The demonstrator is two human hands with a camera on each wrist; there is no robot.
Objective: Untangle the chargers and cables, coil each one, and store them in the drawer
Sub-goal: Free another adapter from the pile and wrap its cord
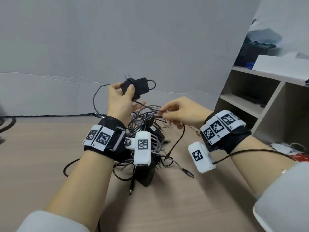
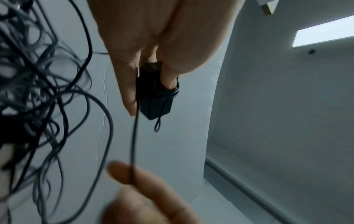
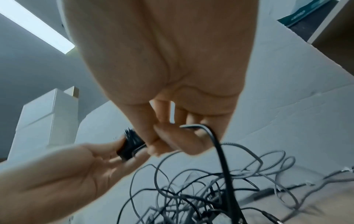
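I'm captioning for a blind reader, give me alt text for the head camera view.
A left hand holds up a black charger while the right hand pinches its thin cable above a tangled cable pile on a wooden table.

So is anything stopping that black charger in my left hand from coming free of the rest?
Yes. The left hand holds the black charger clear above the table, but its thin cord runs down to the right hand, which pinches it just above the tangled pile. Whether the cord is caught farther in there cannot be told.
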